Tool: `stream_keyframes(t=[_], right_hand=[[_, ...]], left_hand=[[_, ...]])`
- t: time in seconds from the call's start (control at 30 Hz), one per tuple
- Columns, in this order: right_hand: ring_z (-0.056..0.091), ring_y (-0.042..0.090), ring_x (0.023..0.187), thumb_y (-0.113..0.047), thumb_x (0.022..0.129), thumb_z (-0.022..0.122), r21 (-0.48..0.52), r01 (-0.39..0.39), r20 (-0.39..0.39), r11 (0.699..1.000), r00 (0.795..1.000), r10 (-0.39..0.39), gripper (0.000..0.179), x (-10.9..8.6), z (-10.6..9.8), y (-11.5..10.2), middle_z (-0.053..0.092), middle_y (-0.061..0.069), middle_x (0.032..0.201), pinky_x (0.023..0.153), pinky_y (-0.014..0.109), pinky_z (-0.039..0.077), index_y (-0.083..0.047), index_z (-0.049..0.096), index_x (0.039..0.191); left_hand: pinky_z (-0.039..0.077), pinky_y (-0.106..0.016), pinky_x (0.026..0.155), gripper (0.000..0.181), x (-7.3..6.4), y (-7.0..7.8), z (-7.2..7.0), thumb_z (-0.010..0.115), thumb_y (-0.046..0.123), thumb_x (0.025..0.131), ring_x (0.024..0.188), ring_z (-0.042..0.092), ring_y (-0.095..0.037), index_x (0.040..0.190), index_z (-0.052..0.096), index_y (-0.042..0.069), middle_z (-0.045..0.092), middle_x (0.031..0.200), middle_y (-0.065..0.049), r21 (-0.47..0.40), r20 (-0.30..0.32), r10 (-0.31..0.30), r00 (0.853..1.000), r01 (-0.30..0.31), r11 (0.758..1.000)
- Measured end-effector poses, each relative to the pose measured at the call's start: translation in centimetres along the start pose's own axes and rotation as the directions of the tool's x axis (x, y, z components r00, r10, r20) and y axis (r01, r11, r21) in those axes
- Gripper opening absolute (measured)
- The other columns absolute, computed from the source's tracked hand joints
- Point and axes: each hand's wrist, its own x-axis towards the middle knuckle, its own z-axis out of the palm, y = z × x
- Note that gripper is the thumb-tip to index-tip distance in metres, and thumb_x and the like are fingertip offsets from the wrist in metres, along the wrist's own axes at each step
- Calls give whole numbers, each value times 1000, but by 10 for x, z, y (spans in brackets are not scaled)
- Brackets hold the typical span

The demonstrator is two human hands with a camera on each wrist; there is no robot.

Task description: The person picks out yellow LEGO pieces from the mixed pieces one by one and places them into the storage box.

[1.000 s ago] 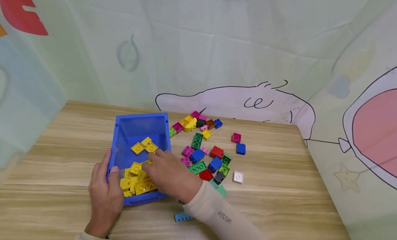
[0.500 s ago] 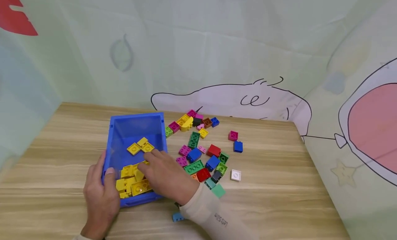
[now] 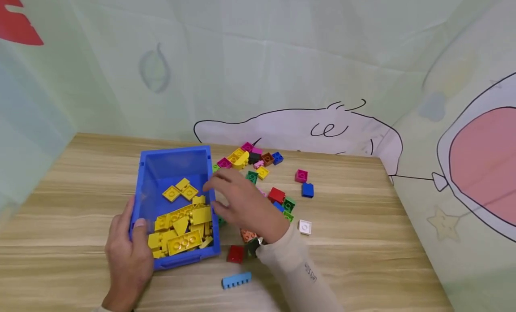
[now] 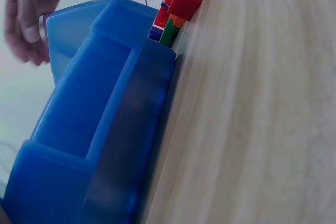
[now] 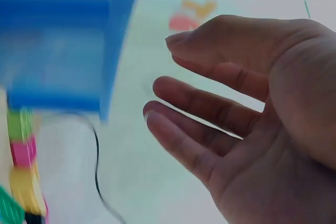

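Note:
A blue plastic bin stands on the wooden table, left of centre. Yellow toy bricks are heaped at its near end, and a few flat yellow ones lie farther in. My left hand grips the bin's left wall, thumb over the rim and fingers outside. Over the bin's right rim hovers my right hand, its fingers loosely spread. Nothing shows between thumb and fingers of the right hand in the right wrist view, where the blue bin is close by.
Loose bricks of many colours lie right of the bin, including a red brick, a yellow brick and a white brick. A light blue brick lies near the front. A printed cloth rises behind the table.
My right hand has lifted off the yellow bricks and moved right to the bin's edge, uncovering the bricks below it. The left hand keeps its grip on the bin.

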Motion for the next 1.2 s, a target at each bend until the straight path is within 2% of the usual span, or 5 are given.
stream_keyframes(t=[0.13, 0.3, 0.53, 1.0, 1.2], right_hand=[[51, 18, 115, -10, 92, 73, 4, -133, -94, 991, 987, 133, 27, -9, -17, 29, 59, 3, 123, 96, 30, 45, -10, 68, 118], [58, 20, 105, -2, 89, 74, 48, -297, -154, 954, 941, 300, 27, -15, -28, 68, 60, 4, 118, 90, 33, 51, -8, 69, 115], [59, 23, 101, 1, 87, 76, -70, -422, -4, 904, 906, 423, 30, -1, -21, 109, 60, 6, 109, 87, 33, 52, -8, 72, 115], [53, 22, 109, -1, 85, 79, -136, -555, 251, 821, 782, 570, 34, 22, 16, 147, 64, 4, 117, 94, 38, 48, -14, 75, 117], [50, 22, 108, 1, 88, 75, -181, -543, 280, 820, 771, 572, 32, 26, 20, 148, 63, 4, 114, 98, 37, 45, -12, 76, 117]], left_hand=[[34, -25, 81, 52, 0, 0, -1, 43, 10, 105, 89, 43, -17, 156, 39, 16, 54, 109, -17, 6, 8, -6, 1000, 6, 1000], [34, -22, 82, 51, 2, -1, -2, 44, 10, 105, 90, 44, -17, 156, 39, 16, 54, 110, -18, -2, 4, 8, 1000, -8, 1000], [35, -27, 78, 51, 2, -2, -2, 45, 8, 104, 86, 43, -17, 155, 41, 13, 54, 105, -17, -5, -16, 23, 1000, -23, 1000], [37, -27, 75, 52, 0, -1, 0, 45, 9, 104, 87, 44, -17, 155, 40, 14, 54, 107, -16, 0, 11, -6, 1000, 6, 1000], [37, -24, 74, 51, 0, -1, -1, 44, 10, 104, 86, 44, -17, 155, 39, 14, 53, 106, -16, 10, 10, -6, 1000, 6, 1000]])
